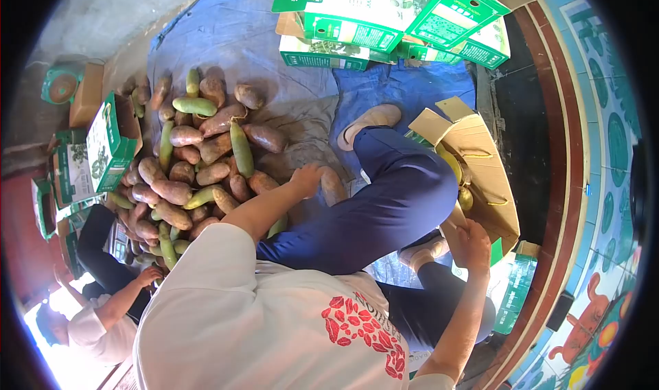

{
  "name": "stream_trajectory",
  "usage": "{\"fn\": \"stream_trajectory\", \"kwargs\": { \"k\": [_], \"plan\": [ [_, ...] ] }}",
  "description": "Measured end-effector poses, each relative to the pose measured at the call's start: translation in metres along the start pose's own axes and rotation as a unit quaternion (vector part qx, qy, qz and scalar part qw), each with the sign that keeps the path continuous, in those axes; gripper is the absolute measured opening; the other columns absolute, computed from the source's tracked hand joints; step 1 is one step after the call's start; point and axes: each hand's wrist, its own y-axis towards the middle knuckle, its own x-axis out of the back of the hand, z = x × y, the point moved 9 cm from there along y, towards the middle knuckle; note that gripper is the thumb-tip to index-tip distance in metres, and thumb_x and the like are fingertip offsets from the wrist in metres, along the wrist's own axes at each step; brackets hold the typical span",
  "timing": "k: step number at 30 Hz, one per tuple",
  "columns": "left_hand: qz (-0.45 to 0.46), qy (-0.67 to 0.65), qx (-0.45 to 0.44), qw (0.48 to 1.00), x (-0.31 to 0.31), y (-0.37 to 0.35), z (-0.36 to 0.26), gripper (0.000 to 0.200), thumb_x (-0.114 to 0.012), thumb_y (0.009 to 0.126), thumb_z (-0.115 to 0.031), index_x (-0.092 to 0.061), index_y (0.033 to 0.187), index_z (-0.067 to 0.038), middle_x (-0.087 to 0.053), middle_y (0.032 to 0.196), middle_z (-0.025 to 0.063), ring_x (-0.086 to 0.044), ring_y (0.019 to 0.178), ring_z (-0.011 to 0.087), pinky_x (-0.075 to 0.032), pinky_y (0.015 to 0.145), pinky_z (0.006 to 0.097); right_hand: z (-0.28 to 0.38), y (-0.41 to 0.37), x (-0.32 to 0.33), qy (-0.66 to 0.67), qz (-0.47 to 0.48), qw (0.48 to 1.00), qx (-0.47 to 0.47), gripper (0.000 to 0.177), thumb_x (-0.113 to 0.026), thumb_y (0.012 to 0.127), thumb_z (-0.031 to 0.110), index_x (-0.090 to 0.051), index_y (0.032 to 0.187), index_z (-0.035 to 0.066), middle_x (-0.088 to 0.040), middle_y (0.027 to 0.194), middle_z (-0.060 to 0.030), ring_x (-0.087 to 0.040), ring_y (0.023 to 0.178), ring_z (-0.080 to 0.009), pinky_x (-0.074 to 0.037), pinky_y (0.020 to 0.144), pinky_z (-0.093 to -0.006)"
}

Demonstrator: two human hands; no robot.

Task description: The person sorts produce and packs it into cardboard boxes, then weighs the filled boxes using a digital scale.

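My left hand [307, 179] is closed on one end of a brownish-red sweet potato [333, 187], beside my bent knee; some of its fingertips are hidden. My right hand [473, 244] grips the near edge of an open cardboard box [499, 163]. Inside that box lie greenish-yellow vegetables [465, 198], partly hidden behind my leg. Left of my left hand spreads a large heap of sweet potatoes [186, 136], mixed with long green radishes [241, 150].
Green-and-white cartons [357, 19] stand at the far side of the blue tarp [226, 30]. More cartons [103, 146] are stacked at left. Another person [96, 328] reaches toward the heap from the lower left. A painted tiled wall [611, 136] runs along the right.
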Motion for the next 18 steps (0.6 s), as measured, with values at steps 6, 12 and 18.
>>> {"fn": "stream_trajectory", "kwargs": {
  "k": [6, 12, 18],
  "plan": [
    [0.026, 0.116, -0.052, 0.992, -0.004, 0.028, -0.041, 0.059, -0.063, 0.079, -0.016, -0.043, 0.135, -0.016, -0.039, 0.14, 0.0132, -0.036, 0.131, 0.0339, -0.037, 0.099, 0.0514, 0.002, 0.005, -0.004, 0.0, -0.003, 1.0, 0.022, 0.026, -0.062, 0.084, 0.019, -0.06, 0.106, 0.005, -0.062, 0.095, -0.0157, -0.059, 0.092, -0.0355, -0.047, 0.079, -0.0439],
    [0.048, 0.162, -0.05, 0.984, -0.029, 0.039, -0.04, 0.048, -0.063, 0.081, -0.022, -0.052, 0.128, -0.02, -0.046, 0.128, 0.0119, -0.044, 0.122, 0.0315, -0.037, 0.097, 0.0493, 0.005, 0.007, -0.005, 0.006, -0.002, 1.0, 0.03, 0.025, -0.064, 0.083, 0.016, -0.061, 0.105, 0.005, -0.062, 0.094, -0.0148, -0.06, 0.09, -0.0349, -0.047, 0.078, -0.0438],
    [0.121, 0.139, 0.039, 0.982, -0.027, 0.029, -0.026, 0.052, -0.074, 0.069, -0.023, -0.058, 0.118, -0.016, -0.048, 0.116, 0.0135, -0.049, 0.113, 0.0302, -0.042, 0.092, 0.0428, 0.003, 0.009, -0.007, 0.001, 0.004, 1.0, 0.019, 0.023, -0.063, 0.083, 0.016, -0.061, 0.104, 0.007, -0.062, 0.092, -0.0129, -0.059, 0.09, -0.0335, -0.048, 0.077, -0.0427]
  ]
}}
